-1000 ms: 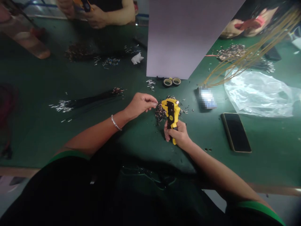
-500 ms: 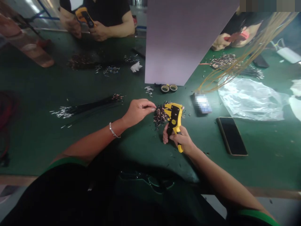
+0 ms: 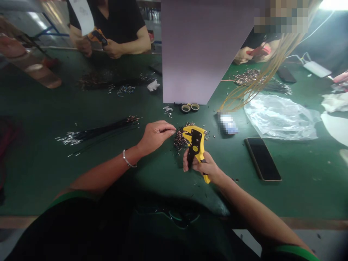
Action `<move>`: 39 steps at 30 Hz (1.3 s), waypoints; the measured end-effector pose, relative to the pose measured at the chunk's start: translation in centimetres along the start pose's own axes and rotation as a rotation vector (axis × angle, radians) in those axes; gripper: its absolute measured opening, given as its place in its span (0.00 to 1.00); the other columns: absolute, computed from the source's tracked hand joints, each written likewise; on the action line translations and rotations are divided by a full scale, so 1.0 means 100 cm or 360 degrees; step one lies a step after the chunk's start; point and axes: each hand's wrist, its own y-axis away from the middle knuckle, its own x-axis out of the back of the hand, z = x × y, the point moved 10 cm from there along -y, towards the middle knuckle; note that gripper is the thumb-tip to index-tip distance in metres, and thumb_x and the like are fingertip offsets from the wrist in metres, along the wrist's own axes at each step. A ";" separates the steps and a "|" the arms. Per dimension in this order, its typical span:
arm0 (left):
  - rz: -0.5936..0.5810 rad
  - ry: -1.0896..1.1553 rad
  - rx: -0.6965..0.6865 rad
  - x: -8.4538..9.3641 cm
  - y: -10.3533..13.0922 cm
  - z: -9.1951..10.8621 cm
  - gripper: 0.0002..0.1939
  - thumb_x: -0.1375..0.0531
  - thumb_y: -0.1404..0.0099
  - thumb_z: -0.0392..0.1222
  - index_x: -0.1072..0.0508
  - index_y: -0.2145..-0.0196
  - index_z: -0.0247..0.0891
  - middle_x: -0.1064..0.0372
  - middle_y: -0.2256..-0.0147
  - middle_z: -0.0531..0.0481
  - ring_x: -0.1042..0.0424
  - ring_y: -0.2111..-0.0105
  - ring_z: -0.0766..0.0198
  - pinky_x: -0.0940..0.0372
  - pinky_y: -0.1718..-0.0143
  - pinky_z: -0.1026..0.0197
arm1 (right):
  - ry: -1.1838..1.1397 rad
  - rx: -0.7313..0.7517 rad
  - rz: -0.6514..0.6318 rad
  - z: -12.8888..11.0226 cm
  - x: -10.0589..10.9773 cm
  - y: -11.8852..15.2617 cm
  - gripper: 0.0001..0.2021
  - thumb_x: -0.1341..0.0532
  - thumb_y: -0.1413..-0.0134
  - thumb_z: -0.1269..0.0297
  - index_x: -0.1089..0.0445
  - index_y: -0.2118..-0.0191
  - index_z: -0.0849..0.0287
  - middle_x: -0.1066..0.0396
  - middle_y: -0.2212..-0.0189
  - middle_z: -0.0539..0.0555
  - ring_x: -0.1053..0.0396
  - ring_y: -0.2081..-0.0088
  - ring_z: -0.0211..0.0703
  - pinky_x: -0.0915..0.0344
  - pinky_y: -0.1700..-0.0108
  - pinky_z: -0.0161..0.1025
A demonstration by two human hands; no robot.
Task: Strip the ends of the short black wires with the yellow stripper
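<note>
My right hand is wrapped around the handles of a yellow and black wire stripper, its jaws turned up and to the left. Thumb and fingers pinched, my left hand is just left of the jaws; anything between its fingertips is too thin to make out. Between the hand and the tool lies a pile of short dark and coppery scraps. A bundle of black wires with bare, shiny ends rests on the green table to the left of my left hand.
A white panel stands upright ahead, with two tape rolls at its foot. To the right are a phone, a clear plastic bag and hanging yellowish wires. Co-workers' hands hold tools across the table.
The view has tilted up and shifted slightly, so things on the table sit a little lower and further left. My hands keep the same grips beside the scrap pile.
</note>
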 end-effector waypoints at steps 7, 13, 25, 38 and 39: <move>0.0072 -0.0122 -0.0178 0.003 0.004 0.014 0.06 0.38 0.35 0.37 0.21 0.68 0.39 0.22 0.68 0.48 0.25 0.68 0.66 0.31 0.65 0.63 | -0.0021 0.0059 0.0036 -0.003 0.002 0.000 0.19 0.36 0.64 0.72 0.30 0.60 0.60 0.26 0.72 0.51 0.28 0.71 0.45 0.30 0.63 0.46; 0.0124 -0.0232 -0.0284 0.005 0.007 0.022 0.06 0.39 0.34 0.37 0.21 0.67 0.38 0.22 0.68 0.47 0.25 0.68 0.66 0.31 0.66 0.63 | -0.0022 0.0051 0.0064 -0.004 0.004 0.001 0.19 0.36 0.64 0.72 0.31 0.59 0.60 0.26 0.71 0.52 0.28 0.70 0.44 0.30 0.63 0.46; 0.0249 -0.0532 -0.0493 -0.003 0.019 0.043 0.10 0.42 0.35 0.34 0.23 0.72 0.39 0.26 0.76 0.51 0.31 0.76 0.68 0.37 0.72 0.65 | 0.0043 0.0015 0.0169 0.006 0.008 -0.001 0.20 0.34 0.64 0.71 0.31 0.59 0.60 0.26 0.71 0.51 0.28 0.71 0.44 0.31 0.63 0.45; 0.0291 -0.0552 -0.0603 -0.002 0.025 0.050 0.09 0.43 0.38 0.31 0.25 0.71 0.39 0.27 0.76 0.52 0.32 0.76 0.68 0.38 0.72 0.64 | 0.0086 0.0282 0.0409 -0.027 0.022 0.001 0.17 0.35 0.60 0.71 0.32 0.59 0.59 0.27 0.68 0.52 0.29 0.70 0.44 0.31 0.63 0.46; 0.0296 -0.0556 -0.0654 -0.003 0.028 0.054 0.09 0.43 0.38 0.31 0.25 0.71 0.39 0.28 0.76 0.52 0.32 0.76 0.67 0.38 0.72 0.64 | 0.0080 0.0330 0.0452 -0.034 0.023 0.001 0.17 0.35 0.60 0.71 0.32 0.59 0.58 0.27 0.67 0.52 0.29 0.70 0.43 0.31 0.62 0.46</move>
